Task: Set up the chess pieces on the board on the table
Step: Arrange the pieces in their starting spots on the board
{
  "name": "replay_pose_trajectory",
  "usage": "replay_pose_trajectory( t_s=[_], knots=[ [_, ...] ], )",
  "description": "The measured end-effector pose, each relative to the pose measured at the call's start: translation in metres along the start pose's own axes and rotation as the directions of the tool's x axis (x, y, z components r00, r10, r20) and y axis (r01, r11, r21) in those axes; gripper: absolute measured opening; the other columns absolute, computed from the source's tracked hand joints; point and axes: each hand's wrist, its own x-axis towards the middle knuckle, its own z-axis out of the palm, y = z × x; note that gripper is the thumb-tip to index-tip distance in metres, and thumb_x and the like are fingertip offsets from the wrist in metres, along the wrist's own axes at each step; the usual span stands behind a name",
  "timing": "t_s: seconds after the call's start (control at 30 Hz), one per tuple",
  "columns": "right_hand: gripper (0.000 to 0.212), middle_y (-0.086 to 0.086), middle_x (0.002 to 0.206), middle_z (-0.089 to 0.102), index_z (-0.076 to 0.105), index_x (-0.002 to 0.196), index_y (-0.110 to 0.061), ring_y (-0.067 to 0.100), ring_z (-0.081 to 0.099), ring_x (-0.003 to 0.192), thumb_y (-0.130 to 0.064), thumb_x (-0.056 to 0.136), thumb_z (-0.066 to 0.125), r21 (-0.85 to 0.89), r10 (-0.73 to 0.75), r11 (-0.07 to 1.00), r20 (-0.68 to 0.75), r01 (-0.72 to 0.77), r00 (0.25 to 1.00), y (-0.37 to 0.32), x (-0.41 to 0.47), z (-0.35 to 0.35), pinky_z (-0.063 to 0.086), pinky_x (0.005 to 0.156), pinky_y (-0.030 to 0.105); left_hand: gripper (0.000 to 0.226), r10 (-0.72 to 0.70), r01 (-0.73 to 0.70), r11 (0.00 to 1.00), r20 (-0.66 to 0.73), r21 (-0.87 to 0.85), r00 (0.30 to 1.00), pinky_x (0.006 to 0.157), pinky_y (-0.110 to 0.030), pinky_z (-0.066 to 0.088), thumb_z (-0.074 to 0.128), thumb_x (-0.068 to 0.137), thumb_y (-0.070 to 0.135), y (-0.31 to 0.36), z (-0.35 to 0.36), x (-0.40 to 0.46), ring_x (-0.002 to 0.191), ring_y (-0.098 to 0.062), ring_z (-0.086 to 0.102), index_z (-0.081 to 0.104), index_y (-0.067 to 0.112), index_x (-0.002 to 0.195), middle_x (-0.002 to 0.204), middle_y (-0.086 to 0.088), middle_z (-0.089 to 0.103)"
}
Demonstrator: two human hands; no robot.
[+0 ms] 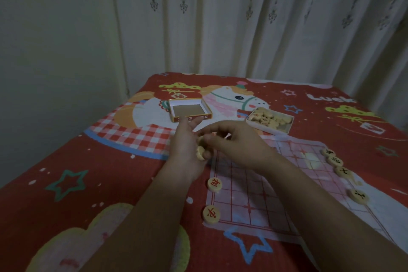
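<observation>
Wooden pieces (pixel 200 152) in both hands (pixel 212 141)

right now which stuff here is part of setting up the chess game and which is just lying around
Part of the job:
- board
- box of pieces
- red-marked pieces on the board's left edge
- black-marked pieces on its right edge
- pieces in the left hand
- right hand picking from it

Lying about:
- empty box lid
- cartoon tablecloth
- curtain

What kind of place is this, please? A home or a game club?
Probably a room at home: a cartoon-printed red cloth covers the surface, pale patterned curtains hang close behind, and a thin paper chess board lies there informally.
</observation>
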Motion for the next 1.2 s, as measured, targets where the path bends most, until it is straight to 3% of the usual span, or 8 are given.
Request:
replay_pose_trajectory(
  t_s=[0.07,0.17,0.3,0.53,0.7,0.83,1.0,1.2],
  knots=[
    [0.016,0.002,0.081,0.074,0.074,0.106,-0.026,0.014,0.068,0.074,-0.025,0.091,0.068,-0.025,-0.043,0.999,0.042,0.044,0.998,0.006,-0.002,0.005,0.055,0.074,0.033,0.063,0.002,-0.002,1.000,0.011,0.027,1.000,0.053,-0.031,0.048,0.027,0.098,0.063,0.001,0.000,0.000,0.087,-0.029,0.068,0.054,0.018,0.132,0.122,-0.018,0.064],
    [0.012,-0.001,0.074,0.072,0.074,0.101,-0.027,0.002,0.058,0.059,-0.023,0.090,0.069,-0.059,-0.074,0.996,-0.020,0.072,0.997,0.012,-0.006,0.006,0.049,0.063,0.031,0.062,0.024,-0.026,0.997,0.025,0.078,0.999,0.034,-0.021,0.035,0.027,0.099,0.062,-0.001,0.001,0.000,0.054,-0.016,0.052,0.053,0.017,0.133,0.122,-0.016,0.064],
    [0.010,-0.004,0.075,0.073,0.074,0.100,-0.026,0.008,0.066,0.063,-0.024,0.094,0.066,0.034,-0.073,0.996,-0.126,0.078,0.989,0.012,-0.012,-0.001,0.054,0.062,0.033,0.040,0.077,-0.079,0.987,0.022,0.142,0.997,0.033,-0.020,0.029,0.043,0.102,0.041,-0.003,-0.001,0.002,0.054,-0.017,0.049,0.057,0.013,0.128,0.107,-0.017,0.064],
    [0.018,-0.004,0.081,0.072,0.071,0.103,-0.017,0.002,0.065,0.058,-0.004,0.092,0.065,0.234,0.011,0.971,-0.258,0.051,0.966,0.016,-0.014,-0.004,0.045,0.051,0.011,0.026,0.174,-0.176,0.871,0.048,0.459,0.984,0.040,-0.023,0.027,0.060,0.094,0.028,-0.010,0.000,0.001,0.057,-0.013,0.047,0.065,0.011,0.114,0.082,-0.003,0.053],
    [0.041,-0.005,0.090,0.074,0.068,0.113,-0.018,0.011,0.072,0.067,0.012,0.089,0.052,0.275,0.052,0.961,-0.226,0.013,0.973,0.019,-0.013,-0.004,0.052,0.052,0.022,0.016,0.176,-0.194,0.886,0.082,0.422,0.981,0.037,-0.020,0.028,0.059,0.096,0.018,-0.011,0.002,-0.005,0.055,-0.008,0.049,0.065,0.012,0.109,0.084,-0.003,0.064],
    [0.032,0.004,0.091,0.075,0.058,0.122,-0.015,0.016,0.069,0.063,0.001,0.097,0.048,0.407,0.176,0.912,-0.259,-0.058,0.950,0.019,-0.012,-0.005,0.049,0.049,0.024,0.014,0.203,-0.213,0.889,0.070,0.406,0.977,0.037,-0.020,0.028,0.063,0.093,0.014,-0.011,0.002,-0.004,0.053,-0.007,0.048,0.070,0.014,0.105,0.077,-0.004,0.064],
    [0.017,0.008,0.078,0.064,0.065,0.109,-0.005,0.012,0.063,0.056,-0.014,0.094,0.065,0.362,0.204,0.927,-0.283,-0.093,0.937,0.022,-0.012,-0.008,0.048,0.049,0.025,0.017,0.207,-0.229,0.876,0.099,0.423,0.973,0.036,-0.020,0.028,0.065,0.092,0.012,-0.012,0.000,-0.002,0.048,-0.006,0.045,0.071,0.012,0.108,0.066,-0.003,0.058],
    [0.011,0.006,0.071,0.067,0.070,0.092,0.000,0.008,0.057,0.046,-0.010,0.089,0.071,0.399,0.301,0.905,-0.348,-0.151,0.888,0.022,-0.011,-0.026,0.045,0.044,0.025,0.016,0.223,-0.219,0.911,0.028,0.349,0.974,0.036,-0.019,0.026,0.064,0.093,0.018,-0.008,0.000,-0.002,0.050,-0.008,0.041,0.069,0.011,0.108,0.082,-0.001,0.062]
  ],
)
